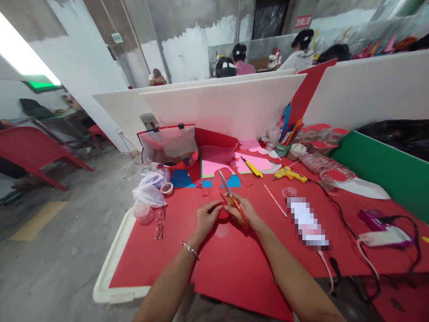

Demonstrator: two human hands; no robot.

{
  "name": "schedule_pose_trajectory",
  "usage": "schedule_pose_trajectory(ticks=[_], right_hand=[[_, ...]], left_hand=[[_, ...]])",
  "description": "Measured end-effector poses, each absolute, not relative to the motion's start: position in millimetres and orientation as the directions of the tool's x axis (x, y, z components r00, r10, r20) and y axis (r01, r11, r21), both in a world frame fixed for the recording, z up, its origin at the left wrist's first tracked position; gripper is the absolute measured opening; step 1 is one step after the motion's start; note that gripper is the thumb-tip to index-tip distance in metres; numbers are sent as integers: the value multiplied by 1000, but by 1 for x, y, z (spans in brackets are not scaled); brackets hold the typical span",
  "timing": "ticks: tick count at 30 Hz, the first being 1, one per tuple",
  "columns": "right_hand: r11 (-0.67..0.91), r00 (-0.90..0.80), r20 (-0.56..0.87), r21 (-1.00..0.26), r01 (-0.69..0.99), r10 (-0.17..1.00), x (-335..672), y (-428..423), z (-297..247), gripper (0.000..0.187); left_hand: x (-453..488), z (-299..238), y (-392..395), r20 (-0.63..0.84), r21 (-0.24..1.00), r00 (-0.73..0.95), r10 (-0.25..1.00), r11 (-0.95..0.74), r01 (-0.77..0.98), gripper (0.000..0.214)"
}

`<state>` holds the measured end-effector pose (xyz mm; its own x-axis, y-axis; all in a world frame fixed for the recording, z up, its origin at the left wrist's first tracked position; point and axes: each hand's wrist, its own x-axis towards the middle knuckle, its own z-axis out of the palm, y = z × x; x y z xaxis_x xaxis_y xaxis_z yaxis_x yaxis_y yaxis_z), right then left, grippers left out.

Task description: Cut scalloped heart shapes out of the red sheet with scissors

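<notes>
My right hand (244, 210) grips red-handled scissors (229, 193), blades pointing up and away from me. My left hand (207, 215) pinches a small piece of red paper (223, 213) next to the scissor blades. Both hands hover over a large red sheet (234, 264) that covers the table in front of me. A bracelet sits on my left wrist.
Pink and blue sheets (217, 163), a yellow craft knife (252, 168), a yellow glue gun (290, 174), a plastic bag (149, 190), glasses (160, 221), cables and a purple tool (385, 226) lie about. White partitions (228, 105) stand behind. Other people sit beyond.
</notes>
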<state>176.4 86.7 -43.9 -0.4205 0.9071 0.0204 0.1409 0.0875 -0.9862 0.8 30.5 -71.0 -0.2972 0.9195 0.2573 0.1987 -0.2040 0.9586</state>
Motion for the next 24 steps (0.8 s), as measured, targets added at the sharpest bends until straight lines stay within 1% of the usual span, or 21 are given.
schedule_pose_trajectory(ticks=[4,9,12,14,15,17,19,24], right_hand=[[48,-372,-5,-990,132,928,172,85,-48,64],[23,-321,0,-997,70,947,167,82,-50,63],[29,-289,13,-998,54,957,164,81,-51,61],[18,-264,11,-1000,24,964,163,81,-51,62],[9,-259,7,-1000,7,966,162,80,-52,63],[-7,-268,-3,-1000,-14,963,161,79,-54,65],[-21,-294,-13,-1000,-21,956,161,79,-56,66],[-33,-329,-27,-999,-13,944,160,79,-56,67]], left_hand=[[2,-67,30,174,984,-373,911,-147,100,24],[3,-59,28,134,990,-417,899,-144,7,25],[5,-59,28,35,988,-379,925,-89,-125,39],[6,-61,28,-48,970,-333,942,-36,-240,51],[7,-63,27,-85,957,-304,949,-7,-290,53],[7,-66,27,-146,935,-246,958,53,-351,49],[6,-70,27,-180,928,-217,960,93,-360,45],[6,-69,27,-183,928,-266,946,77,-365,42]])
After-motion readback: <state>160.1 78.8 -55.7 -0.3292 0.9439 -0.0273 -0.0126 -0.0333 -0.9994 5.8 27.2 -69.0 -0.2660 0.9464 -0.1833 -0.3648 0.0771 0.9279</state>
